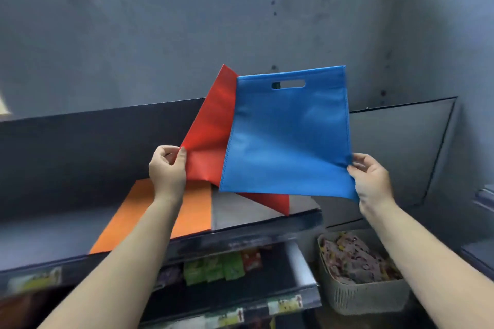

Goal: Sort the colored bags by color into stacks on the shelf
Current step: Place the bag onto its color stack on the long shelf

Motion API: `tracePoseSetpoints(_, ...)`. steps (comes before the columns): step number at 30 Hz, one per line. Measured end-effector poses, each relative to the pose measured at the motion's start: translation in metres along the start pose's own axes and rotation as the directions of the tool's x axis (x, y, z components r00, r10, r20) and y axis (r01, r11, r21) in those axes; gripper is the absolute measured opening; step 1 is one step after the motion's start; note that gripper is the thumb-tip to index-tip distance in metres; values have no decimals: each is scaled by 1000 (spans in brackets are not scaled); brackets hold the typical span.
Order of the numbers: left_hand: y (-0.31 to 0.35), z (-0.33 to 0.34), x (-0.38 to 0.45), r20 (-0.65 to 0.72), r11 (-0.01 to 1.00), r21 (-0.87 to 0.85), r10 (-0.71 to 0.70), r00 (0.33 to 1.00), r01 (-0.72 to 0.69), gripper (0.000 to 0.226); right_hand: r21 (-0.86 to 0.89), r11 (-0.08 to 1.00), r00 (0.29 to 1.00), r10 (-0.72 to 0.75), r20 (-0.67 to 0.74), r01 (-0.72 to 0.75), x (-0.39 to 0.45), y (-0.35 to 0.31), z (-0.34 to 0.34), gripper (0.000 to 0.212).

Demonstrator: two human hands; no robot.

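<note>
A flat blue bag with a cut-out handle is held up in the air above the top shelf. My right hand pinches its lower right corner. Behind it and to the left is a red bag, tilted; my left hand pinches its left edge between thumb and fingers. One corner of the red bag pokes out below the blue one. On the shelf lie an orange bag and, to its right, a grey bag, side by side and flat.
The dark shelf has a back panel and a grey wall behind. A lower shelf holds green and red snack packets. A pale plastic basket full of wrapped packets stands at the lower right.
</note>
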State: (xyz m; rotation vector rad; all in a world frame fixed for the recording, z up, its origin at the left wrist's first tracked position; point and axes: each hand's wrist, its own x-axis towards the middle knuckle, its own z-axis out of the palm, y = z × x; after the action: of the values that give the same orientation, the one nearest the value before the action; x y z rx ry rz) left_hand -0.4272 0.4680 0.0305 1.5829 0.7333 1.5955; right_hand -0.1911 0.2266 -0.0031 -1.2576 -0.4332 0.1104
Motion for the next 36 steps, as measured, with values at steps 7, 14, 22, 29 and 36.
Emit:
tracePoseSetpoints(7,-38,-172,55,-159,995,95,-18,987,34,20,134,981,974,115,194,-143,-75,25,166,29)
tracePoseSetpoints(14,-70,-310,91,-311,988,146,-9,950,57,24,159,957,922,177,344,-243,-140,50,294,26)
tracePoseSetpoints(22,-120,-369,114,-392,933,245,-155,907,265,16,163,936,892,228,390,-311,-154,68,375,24)
tracePoseSetpoints(29,-163,-374,123,-249,846,467,-152,956,257,10,149,936,893,242,380,-317,-137,87,421,26)
tracePoseSetpoints(36,-190,-369,152,-172,771,494,-365,915,401,18,150,951,919,210,333,-272,-123,102,461,29)
